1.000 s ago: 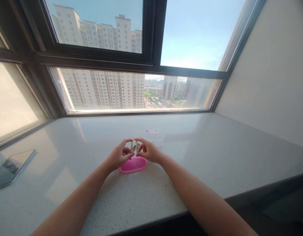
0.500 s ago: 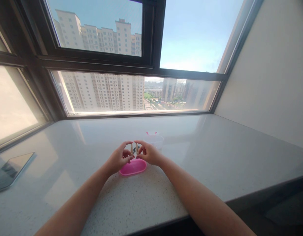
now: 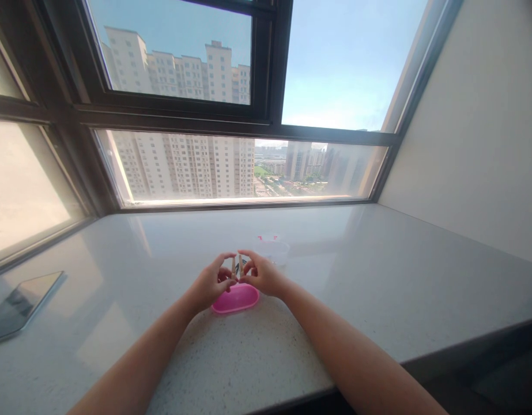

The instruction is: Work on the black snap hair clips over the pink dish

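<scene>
My left hand (image 3: 214, 281) pinches a short, pale wooden-looking piece (image 3: 233, 268), held upright between thumb and index finger. Facing it, my right hand (image 3: 262, 271) grips a similar pale piece (image 3: 241, 267) the same way. The two pieces stand side by side with a narrow gap; they are too small to tell their exact kind. Something dark and thin (image 3: 237, 267) shows behind them, partly covered by the fingers. Just below both hands lies a shallow pink oval tray (image 3: 235, 311), its far rim partly hidden by them.
Beyond my right hand stands a clear plastic container (image 3: 278, 250) with pink clasps. A flat tablet-like slab with a shiny surface (image 3: 26, 302) lies at the left on the speckled white countertop (image 3: 378, 276). Windows (image 3: 248, 170) rise behind, and a wall (image 3: 477, 144) bounds the right.
My view has tilted slightly, so everything sits a little lower in the picture. The two pale pieces appear slightly closer together; both hands keep their pinch.
</scene>
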Motion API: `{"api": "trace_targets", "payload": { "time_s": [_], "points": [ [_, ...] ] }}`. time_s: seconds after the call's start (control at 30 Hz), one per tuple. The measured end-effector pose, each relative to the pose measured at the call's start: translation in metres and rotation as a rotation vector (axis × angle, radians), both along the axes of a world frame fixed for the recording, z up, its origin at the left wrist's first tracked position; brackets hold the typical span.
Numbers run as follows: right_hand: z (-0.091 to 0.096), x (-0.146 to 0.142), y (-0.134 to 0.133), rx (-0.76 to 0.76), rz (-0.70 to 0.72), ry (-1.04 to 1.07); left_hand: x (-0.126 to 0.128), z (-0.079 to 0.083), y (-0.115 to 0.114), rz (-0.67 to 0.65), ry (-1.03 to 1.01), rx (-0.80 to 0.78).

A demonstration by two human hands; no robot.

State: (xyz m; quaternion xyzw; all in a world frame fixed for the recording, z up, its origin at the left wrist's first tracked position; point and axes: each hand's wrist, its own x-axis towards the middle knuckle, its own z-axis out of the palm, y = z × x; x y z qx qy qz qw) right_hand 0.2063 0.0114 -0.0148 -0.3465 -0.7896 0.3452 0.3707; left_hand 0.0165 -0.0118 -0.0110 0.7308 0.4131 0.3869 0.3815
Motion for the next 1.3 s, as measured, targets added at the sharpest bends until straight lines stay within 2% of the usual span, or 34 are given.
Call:
{"api": "trace_targets", "payload": {
  "time_s": [0.57,1.3],
  "points": [
    [0.0014,-0.0015,0.0006,0.029,0.016,0.038,0.0026,0.0084,-0.0045,0.010,0.013,0.000],
    [-0.0032,-0.0037,0.0033,0.011,-0.009,0.114,0.0037,0.0089,-0.0065,-0.006,0.009,0.022]
  ]
}}
